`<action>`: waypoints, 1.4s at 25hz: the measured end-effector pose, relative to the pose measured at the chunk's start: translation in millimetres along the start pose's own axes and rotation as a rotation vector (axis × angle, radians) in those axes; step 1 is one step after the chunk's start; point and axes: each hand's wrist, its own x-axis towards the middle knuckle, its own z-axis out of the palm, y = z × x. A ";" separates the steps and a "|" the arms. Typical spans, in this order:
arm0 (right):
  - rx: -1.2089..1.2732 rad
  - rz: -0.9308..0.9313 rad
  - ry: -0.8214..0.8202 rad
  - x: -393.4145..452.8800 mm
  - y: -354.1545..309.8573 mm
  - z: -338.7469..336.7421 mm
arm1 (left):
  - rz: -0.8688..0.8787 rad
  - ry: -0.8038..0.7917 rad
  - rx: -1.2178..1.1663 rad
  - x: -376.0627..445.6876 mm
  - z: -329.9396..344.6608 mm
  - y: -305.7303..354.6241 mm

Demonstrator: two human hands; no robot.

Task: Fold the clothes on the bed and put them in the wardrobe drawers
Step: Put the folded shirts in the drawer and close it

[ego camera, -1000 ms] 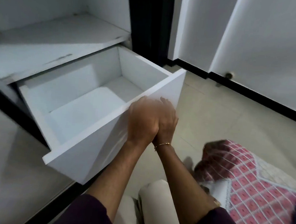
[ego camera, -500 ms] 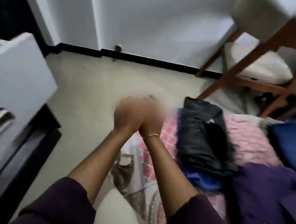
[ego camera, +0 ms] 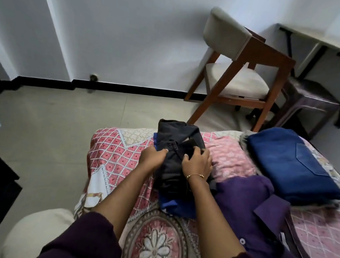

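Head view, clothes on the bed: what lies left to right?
Black folded garment on a blue one, held by left hand and right hand → purple shirt → folded blue jeans.

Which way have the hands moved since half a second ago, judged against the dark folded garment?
Yes: both hands moved onto the dark folded garment; earlier they hovered left of it.

Dim, soft, bluish light is filling the room, casting only faint shadows under the chair (ego camera: 235, 72). Wide-angle distortion is bending the wall (ego camera: 112, 29) lines toward nine and three o'clock. Focus is holding fairly sharp at centre, softening toward the edges.
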 end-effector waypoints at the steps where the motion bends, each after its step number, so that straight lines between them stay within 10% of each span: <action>1: -0.002 0.025 -0.054 2.6 5.3 1.8 | -0.030 -0.013 -0.033 3.4 3.4 -2.6; 18: 0.137 0.366 -0.318 55.7 37.2 25.9 | -0.386 -0.309 -0.480 62.8 23.2 -13.3; 35: 0.558 0.314 -0.321 53.7 -10.7 -16.1 | -0.102 -0.442 -0.618 22.5 -33.1 30.6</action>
